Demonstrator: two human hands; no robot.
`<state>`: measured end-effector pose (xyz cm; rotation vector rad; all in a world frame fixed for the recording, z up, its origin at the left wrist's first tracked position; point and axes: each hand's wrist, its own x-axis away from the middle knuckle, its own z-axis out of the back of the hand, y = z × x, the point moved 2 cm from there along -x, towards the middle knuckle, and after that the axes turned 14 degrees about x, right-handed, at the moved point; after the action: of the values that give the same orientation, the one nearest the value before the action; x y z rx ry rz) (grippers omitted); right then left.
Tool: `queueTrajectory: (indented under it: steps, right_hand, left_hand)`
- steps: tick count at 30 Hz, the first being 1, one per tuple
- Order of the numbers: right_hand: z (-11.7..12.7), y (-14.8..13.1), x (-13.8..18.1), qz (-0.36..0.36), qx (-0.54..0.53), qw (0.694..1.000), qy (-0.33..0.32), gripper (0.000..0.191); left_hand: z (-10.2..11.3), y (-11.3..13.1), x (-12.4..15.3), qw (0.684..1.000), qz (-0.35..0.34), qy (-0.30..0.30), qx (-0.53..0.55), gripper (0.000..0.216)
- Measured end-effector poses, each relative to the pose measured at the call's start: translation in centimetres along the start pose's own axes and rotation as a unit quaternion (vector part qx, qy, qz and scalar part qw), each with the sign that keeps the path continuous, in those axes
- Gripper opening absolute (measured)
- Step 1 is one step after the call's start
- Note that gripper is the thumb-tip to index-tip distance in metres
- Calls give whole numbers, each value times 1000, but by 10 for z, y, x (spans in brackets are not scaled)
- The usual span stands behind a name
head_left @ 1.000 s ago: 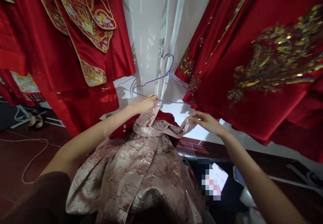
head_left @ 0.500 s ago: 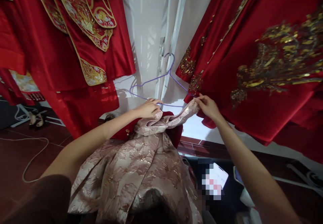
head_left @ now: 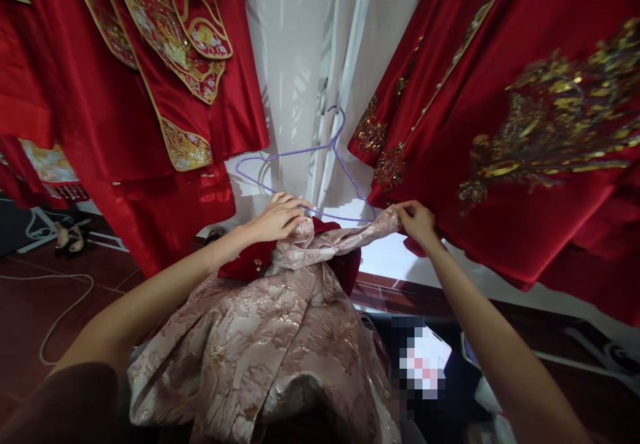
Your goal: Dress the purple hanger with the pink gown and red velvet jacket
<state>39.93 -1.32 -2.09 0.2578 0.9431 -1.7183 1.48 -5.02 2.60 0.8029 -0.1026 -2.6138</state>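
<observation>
A pink-and-gold brocade garment (head_left: 260, 337) lies bunched across the lower middle, its narrow upper band (head_left: 345, 241) stretched between my hands. My left hand (head_left: 283, 219) is closed on the band's left part, fingers beside the hanger's lower bar. At the band's right end, my right hand (head_left: 419, 221) pinches the cloth between thumb and fingers. Just beyond the band is a thin purple hanger (head_left: 285, 156), hook upward; whether the left fingers also grip it I cannot tell. Dark red cloth (head_left: 245, 261) shows behind the band.
Red embroidered garments (head_left: 240, 111) hang at left, and a red gown with gold sequins (head_left: 500, 231) hangs at right. A phone (head_left: 434, 351) rests on a dark surface below my right arm. A pale cable (head_left: 75, 311) and shoes (head_left: 75, 239) are on the floor at left.
My hands have moved farther apart, drawing the band straighter. My left hand shifted left, my right hand slightly right and down. The hanger has tilted, its left end moving left and upward.
</observation>
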Motion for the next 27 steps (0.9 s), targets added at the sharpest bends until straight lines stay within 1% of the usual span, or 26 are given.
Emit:
queueTrajectory:
  steps: [2,7,12,15,21,27]
  right_hand:
    - [0,1,0,-2,-31,999,8,11]
    - [-1,4,2,-16,-55,998,14,9]
    - [-2,7,4,-17,-175,984,13,17]
    - [1,4,6,-8,-218,976,4,22]
    - [15,-4,14,13,-227,973,-32,26]
    - [26,-10,20,24,-212,977,-26,22]
  left_hand:
    - [2,0,2,1000,-5,4,2,29]
    - [5,-2,5,1000,-4,28,-2,30]
    - [7,-3,6,1000,11,22,-16,31]
    - [4,-4,5,999,17,15,-27,32]
    - [-2,-7,4,999,21,16,-43,33]
    - [-1,-10,4,999,26,7,-28,32]
